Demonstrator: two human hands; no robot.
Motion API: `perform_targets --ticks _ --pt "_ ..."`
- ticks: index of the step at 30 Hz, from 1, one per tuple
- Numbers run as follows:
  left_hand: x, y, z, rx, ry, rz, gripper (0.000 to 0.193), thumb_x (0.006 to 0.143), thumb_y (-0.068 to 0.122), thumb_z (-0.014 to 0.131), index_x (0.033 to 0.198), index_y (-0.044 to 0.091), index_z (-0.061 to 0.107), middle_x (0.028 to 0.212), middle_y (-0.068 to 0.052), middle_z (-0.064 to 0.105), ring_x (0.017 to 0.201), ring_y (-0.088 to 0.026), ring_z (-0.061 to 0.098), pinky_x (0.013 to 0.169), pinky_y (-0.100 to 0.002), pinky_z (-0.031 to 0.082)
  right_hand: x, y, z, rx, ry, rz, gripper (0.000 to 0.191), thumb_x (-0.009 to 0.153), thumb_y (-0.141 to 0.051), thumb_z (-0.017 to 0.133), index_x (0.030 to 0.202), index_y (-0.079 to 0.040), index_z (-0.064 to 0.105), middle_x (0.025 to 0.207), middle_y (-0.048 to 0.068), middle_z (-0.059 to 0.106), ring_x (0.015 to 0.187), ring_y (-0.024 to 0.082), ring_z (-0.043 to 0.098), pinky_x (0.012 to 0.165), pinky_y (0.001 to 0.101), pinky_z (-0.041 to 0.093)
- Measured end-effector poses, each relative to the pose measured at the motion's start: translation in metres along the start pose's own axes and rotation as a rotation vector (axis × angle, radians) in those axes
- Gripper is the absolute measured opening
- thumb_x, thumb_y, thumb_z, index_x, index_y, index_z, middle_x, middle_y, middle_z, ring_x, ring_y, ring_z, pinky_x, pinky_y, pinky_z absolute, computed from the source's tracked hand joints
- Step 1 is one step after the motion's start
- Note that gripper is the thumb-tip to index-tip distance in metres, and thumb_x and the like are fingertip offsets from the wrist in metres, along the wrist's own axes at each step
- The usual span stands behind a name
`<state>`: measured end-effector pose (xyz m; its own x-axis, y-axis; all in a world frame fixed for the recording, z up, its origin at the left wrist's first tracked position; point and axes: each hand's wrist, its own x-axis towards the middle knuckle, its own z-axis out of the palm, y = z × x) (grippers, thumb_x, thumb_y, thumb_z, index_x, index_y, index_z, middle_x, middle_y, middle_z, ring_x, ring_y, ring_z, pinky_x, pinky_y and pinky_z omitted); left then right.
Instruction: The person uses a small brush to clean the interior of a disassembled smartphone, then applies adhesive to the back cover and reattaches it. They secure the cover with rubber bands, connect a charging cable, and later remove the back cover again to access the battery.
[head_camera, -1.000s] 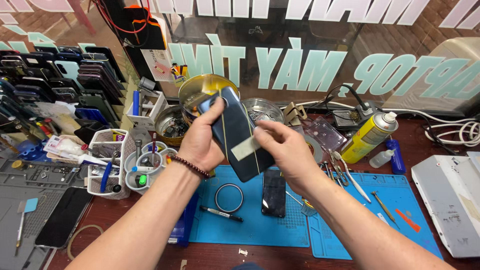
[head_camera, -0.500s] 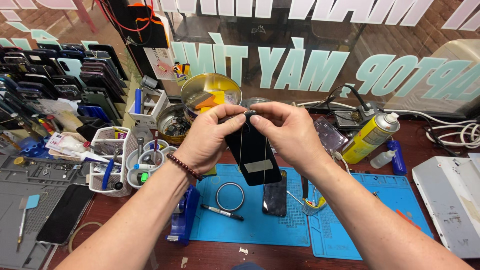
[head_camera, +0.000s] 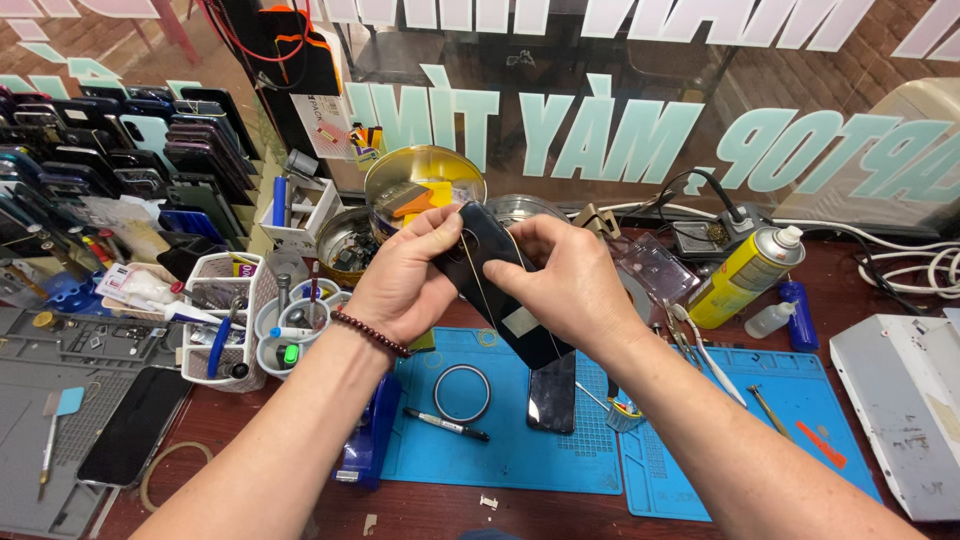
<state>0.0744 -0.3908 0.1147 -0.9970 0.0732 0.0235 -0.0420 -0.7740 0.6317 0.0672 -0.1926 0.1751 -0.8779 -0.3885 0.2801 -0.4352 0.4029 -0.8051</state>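
Hands meet above the blue mat (head_camera: 520, 455), both gripping a dark phone (head_camera: 497, 285) held up in the air between them. The left hand (head_camera: 405, 275) pinches the phone's upper left edge between thumb and fingers, its wrist wearing a dark bead bracelet (head_camera: 370, 333). The right hand (head_camera: 565, 285) closes over the phone's right side, thumb lying across the face and fingers wrapped behind it. The phone's long axis runs on a slant, its top end pointing up and to the left toward the round yellow tin (head_camera: 425, 185) behind the mat, its bottom end dropping down and to the right toward the mat. A pale sticker (head_camera: 520, 322) sits near that lower end.

On the mat, just below the held phone, lies a second dark phone (head_camera: 551, 393), with a thin ring (head_camera: 462, 393) and a black pen (head_camera: 446, 424) to its left. A yellow spray can (head_camera: 745, 275) stands beyond the mat's right side.

Much of the held phone's right half is covered by the right hand, so its far edge cannot be made out; thin lines cross its face, and whether they are wire or reflection is unclear.
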Motion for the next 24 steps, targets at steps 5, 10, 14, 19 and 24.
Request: perform_targets --ticks 5,10,14,19,24 --pt "-0.001 0.0 -0.003 -0.065 -0.047 -0.022 0.02 0.1 0.01 0.062 0.119 0.004 0.065 0.114 -0.008 0.07 0.109 -0.02 0.067 0.104 -0.039 0.053 -0.002 -0.005 0.007 -0.025 0.077 0.085 0.022 0.083 -0.021 0.077 0.093 -0.002 0.078 0.071 0.006 0.076 0.06 0.009 0.067 0.056 0.0274 0.053" --pt "0.003 -0.003 -0.002 -0.073 -0.048 -0.039 0.021 0.102 0.009 0.062 0.122 0.003 0.063 0.117 -0.01 0.069 0.111 -0.021 0.066 0.105 -0.041 0.052 0.002 0.013 0.01 0.153 0.055 0.145 0.018 0.084 -0.018 0.077 0.091 -0.001 0.078 0.074 0.005 0.077 0.064 0.007 0.066 0.056 0.0252 0.053" --pt "0.001 -0.004 -0.006 -0.019 0.039 -0.09 0.027 0.103 0.014 0.053 0.126 0.001 0.062 0.119 -0.011 0.07 0.108 -0.021 0.068 0.1 -0.04 0.054 0.009 0.034 0.014 0.475 0.031 0.38 0.015 0.089 -0.015 0.075 0.093 -0.001 0.078 0.081 0.003 0.076 0.067 0.007 0.065 0.058 0.0256 0.053" --pt "0.0 -0.011 -0.018 0.15 0.087 -0.12 0.032 0.105 0.019 0.048 0.129 0.001 0.061 0.12 -0.01 0.07 0.107 -0.019 0.068 0.097 -0.039 0.055 0.009 0.057 0.015 0.612 -0.057 0.561 0.017 0.093 -0.017 0.069 0.099 -0.003 0.075 0.084 0.004 0.074 0.069 0.012 0.067 0.059 0.0305 0.055" --pt "0.009 -0.017 -0.039 0.27 0.244 -0.135 0.032 0.106 0.02 0.048 0.127 0.002 0.064 0.114 -0.008 0.072 0.101 -0.019 0.068 0.091 -0.038 0.055 0.015 0.075 0.026 0.754 -0.16 0.633 0.018 0.095 -0.021 0.07 0.104 -0.005 0.071 0.088 0.003 0.073 0.072 0.014 0.068 0.064 0.0316 0.057"
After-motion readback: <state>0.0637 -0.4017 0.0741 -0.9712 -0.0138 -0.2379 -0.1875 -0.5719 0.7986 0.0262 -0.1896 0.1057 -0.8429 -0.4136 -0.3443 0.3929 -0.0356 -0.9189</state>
